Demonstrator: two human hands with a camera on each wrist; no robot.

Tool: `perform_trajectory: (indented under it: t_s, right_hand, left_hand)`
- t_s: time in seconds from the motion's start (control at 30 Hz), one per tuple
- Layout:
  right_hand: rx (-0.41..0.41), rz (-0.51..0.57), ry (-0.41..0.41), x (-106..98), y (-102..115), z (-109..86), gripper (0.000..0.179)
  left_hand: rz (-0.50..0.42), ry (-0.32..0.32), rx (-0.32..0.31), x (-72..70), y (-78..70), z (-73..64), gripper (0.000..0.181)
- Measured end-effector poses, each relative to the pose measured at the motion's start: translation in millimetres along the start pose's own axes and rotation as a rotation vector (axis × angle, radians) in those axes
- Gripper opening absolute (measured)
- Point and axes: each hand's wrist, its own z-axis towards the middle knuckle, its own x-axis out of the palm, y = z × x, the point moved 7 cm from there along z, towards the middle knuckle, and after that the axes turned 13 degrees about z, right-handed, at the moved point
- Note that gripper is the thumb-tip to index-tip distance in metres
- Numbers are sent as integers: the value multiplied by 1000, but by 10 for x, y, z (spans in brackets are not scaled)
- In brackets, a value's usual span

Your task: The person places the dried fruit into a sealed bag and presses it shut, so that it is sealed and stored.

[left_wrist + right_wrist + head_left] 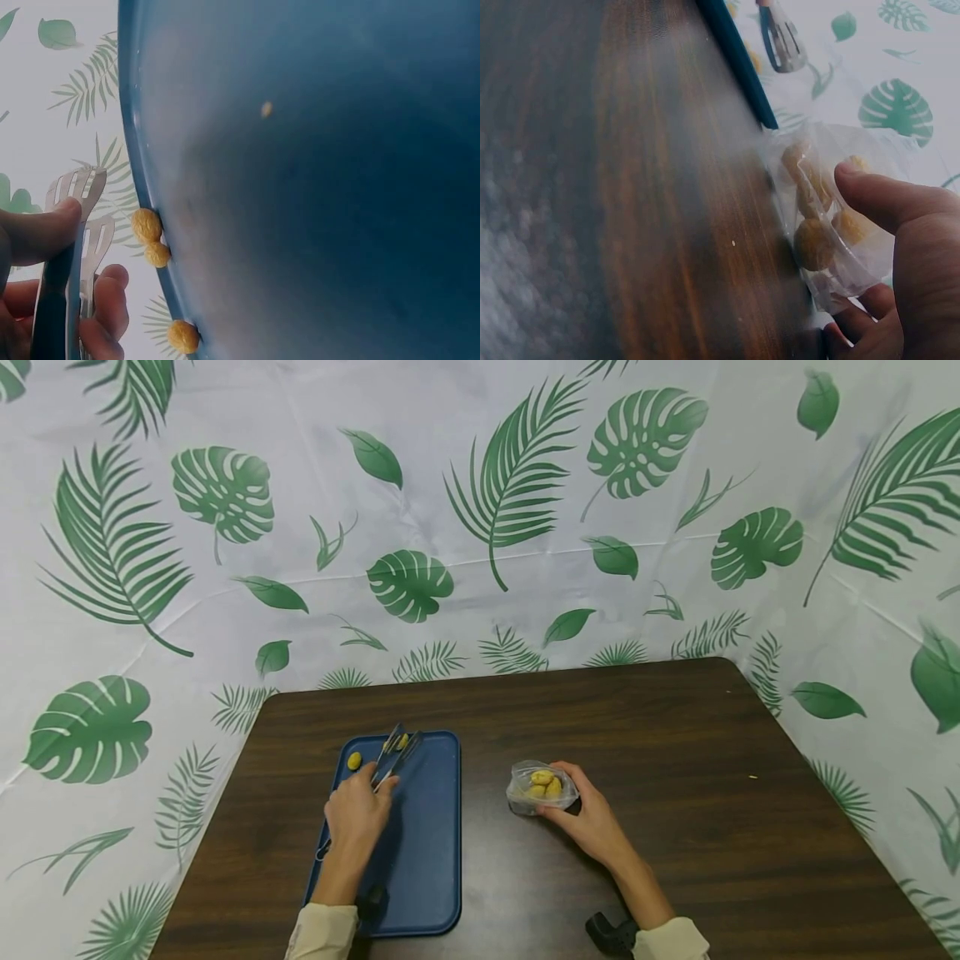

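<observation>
My left hand [358,814] grips metal tongs [90,195] with slotted ends, their two arms slightly apart. The tongs hang over the far end of a blue tray [423,868], above two touching yellow, wrinkled, walnut-like pieces [146,226]. A third yellow piece [354,761] lies apart from them near the tray's far left corner. Nothing shows between the tong ends in the left wrist view. My right hand [592,827] holds the side of a clear plastic bag [517,800] between thumb and fingers. Several like pieces [814,244] lie inside the bag, which stands on the table with its mouth up.
The tray lies on the left of a dark wooden table [675,735], the bag to its right. A small pale crumb [752,777] is on the table's right side, and another speck [267,109] on the tray. A leaf-patterned cloth [450,510] hangs behind the table.
</observation>
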Motion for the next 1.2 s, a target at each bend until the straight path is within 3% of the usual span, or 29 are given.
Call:
perform_trajectory:
  t_s: [0.7, 1.2]
  right_hand:
    - [5, -2, 4, 2, -12, -2, 68]
    - [3, 5, 9, 6, 0, -2, 66]
  left_hand:
    - [20, 8, -22, 42, 93, 107, 41]
    - [35, 65, -65, 73, 82, 101, 44]
